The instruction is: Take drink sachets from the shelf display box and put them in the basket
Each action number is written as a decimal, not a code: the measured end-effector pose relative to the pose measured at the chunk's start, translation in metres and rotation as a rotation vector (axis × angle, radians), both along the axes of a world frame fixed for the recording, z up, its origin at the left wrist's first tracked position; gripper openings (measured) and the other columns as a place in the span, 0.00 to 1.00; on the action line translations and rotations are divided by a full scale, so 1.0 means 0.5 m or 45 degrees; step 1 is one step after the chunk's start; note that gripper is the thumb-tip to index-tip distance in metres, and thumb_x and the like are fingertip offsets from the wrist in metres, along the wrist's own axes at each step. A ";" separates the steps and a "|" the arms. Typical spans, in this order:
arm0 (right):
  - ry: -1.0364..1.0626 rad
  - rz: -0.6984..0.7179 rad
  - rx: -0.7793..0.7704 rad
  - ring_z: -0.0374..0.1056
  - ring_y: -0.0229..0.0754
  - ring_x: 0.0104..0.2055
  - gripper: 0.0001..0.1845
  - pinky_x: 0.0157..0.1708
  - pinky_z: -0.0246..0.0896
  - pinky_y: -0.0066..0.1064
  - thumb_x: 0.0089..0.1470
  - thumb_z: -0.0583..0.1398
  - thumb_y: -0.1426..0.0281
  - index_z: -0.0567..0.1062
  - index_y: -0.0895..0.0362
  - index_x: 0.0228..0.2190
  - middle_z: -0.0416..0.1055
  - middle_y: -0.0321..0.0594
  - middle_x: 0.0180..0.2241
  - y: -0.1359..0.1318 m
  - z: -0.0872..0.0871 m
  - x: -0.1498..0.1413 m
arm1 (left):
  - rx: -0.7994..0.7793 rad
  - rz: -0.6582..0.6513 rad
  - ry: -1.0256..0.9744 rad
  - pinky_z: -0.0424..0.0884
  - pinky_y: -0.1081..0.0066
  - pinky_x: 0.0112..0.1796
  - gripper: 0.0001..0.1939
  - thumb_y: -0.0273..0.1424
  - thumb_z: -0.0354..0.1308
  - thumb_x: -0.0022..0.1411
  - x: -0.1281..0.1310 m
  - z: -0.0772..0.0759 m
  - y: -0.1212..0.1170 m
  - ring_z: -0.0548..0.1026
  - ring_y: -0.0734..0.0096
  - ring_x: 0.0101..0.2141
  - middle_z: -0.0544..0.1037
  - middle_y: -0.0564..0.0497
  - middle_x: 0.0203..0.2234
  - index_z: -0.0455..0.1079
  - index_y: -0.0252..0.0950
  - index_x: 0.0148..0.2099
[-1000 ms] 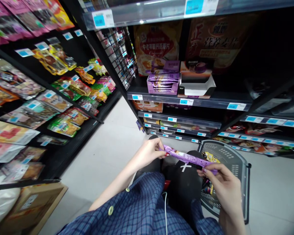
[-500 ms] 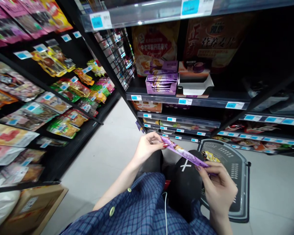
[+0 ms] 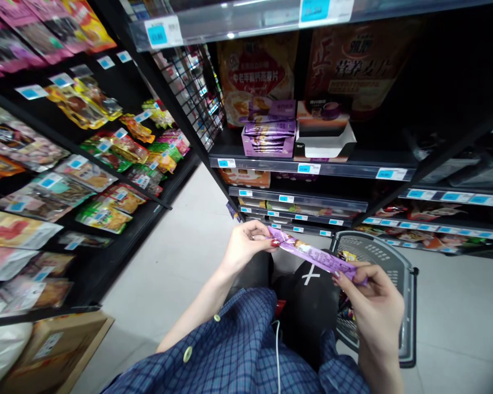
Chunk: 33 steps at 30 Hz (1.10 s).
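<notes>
A slim purple stick packet [image 3: 308, 251] is stretched between my two hands above my knees. Its left end is pinched by my left hand [image 3: 248, 246], thumb on top. The right end sits between the thumb and fingers of my right hand [image 3: 373, 295]. Printing and a pale picture show on the side that faces me. In front, on the shelf, a purple display box [image 3: 269, 145] holds several similar packets. Beside it stands an open carton [image 3: 326, 145] with a white inner wall.
A grey shopping basket [image 3: 406, 317] with some packets in it stands on the floor at my right. Bagged snacks hang on a rack [image 3: 148, 202] at the left. A cardboard box [image 3: 66, 350] is at the lower left. A shelf edge [image 3: 246, 22] juts out overhead.
My right hand has moved slightly right and turned the packet, so more of its printed face shows. My left hand keeps its pinch. The view has shifted slightly.
</notes>
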State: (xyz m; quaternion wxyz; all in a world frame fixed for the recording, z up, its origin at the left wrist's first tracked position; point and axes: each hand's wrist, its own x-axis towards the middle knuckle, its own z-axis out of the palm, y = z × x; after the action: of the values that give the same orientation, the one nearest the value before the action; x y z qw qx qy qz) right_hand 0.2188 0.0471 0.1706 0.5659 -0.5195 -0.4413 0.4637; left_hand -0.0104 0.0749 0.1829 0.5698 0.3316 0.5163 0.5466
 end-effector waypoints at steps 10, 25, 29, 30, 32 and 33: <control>0.364 0.087 -0.182 0.70 0.33 0.22 0.18 0.26 0.68 0.24 0.37 0.70 0.73 0.66 0.55 0.27 0.69 0.29 0.23 0.021 -0.003 0.013 | -0.024 -0.042 -0.113 0.77 0.74 0.25 0.15 0.26 0.71 0.39 0.002 -0.008 0.000 0.77 0.72 0.22 0.77 0.51 0.21 0.68 0.30 0.27; 0.337 0.036 -0.184 0.72 0.38 0.25 0.17 0.29 0.69 0.30 0.43 0.67 0.70 0.67 0.53 0.34 0.73 0.34 0.25 0.018 0.013 0.007 | -0.004 -0.109 -0.203 0.77 0.69 0.33 0.24 0.26 0.66 0.46 -0.001 0.003 0.003 0.79 0.69 0.28 0.80 0.52 0.29 0.64 0.36 0.46; 0.260 0.141 -0.186 0.73 0.41 0.25 0.17 0.29 0.70 0.34 0.43 0.67 0.69 0.66 0.53 0.35 0.72 0.34 0.24 0.019 0.005 0.021 | -0.184 -0.382 -0.045 0.77 0.72 0.29 0.23 0.29 0.67 0.46 -0.016 0.004 0.006 0.79 0.67 0.27 0.81 0.46 0.28 0.71 0.30 0.47; 0.247 0.172 -0.189 0.73 0.41 0.25 0.18 0.29 0.70 0.34 0.43 0.67 0.69 0.66 0.52 0.35 0.73 0.34 0.24 0.019 0.003 0.025 | -0.235 -0.427 -0.009 0.77 0.73 0.28 0.22 0.30 0.67 0.46 -0.019 0.004 0.006 0.79 0.67 0.26 0.80 0.45 0.27 0.73 0.29 0.45; 0.228 0.218 -0.196 0.73 0.42 0.25 0.17 0.30 0.70 0.35 0.44 0.66 0.68 0.66 0.53 0.36 0.73 0.35 0.24 0.022 0.002 0.035 | -0.302 -0.487 0.022 0.76 0.73 0.27 0.20 0.31 0.67 0.46 -0.022 0.003 0.004 0.79 0.66 0.25 0.80 0.44 0.23 0.75 0.27 0.42; 0.222 0.234 -0.197 0.73 0.42 0.24 0.17 0.29 0.69 0.35 0.45 0.66 0.67 0.66 0.53 0.36 0.73 0.35 0.23 0.024 0.003 0.039 | -0.312 -0.511 0.020 0.76 0.73 0.26 0.20 0.31 0.67 0.46 -0.023 0.004 0.002 0.79 0.65 0.25 0.80 0.43 0.23 0.75 0.27 0.42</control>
State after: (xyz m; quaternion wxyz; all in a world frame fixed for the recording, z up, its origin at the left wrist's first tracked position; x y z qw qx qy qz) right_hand 0.2385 0.0589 0.1723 0.5155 -0.4768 -0.3990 0.5896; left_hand -0.0219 0.0759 0.1849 0.6990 0.3605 0.5069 0.3529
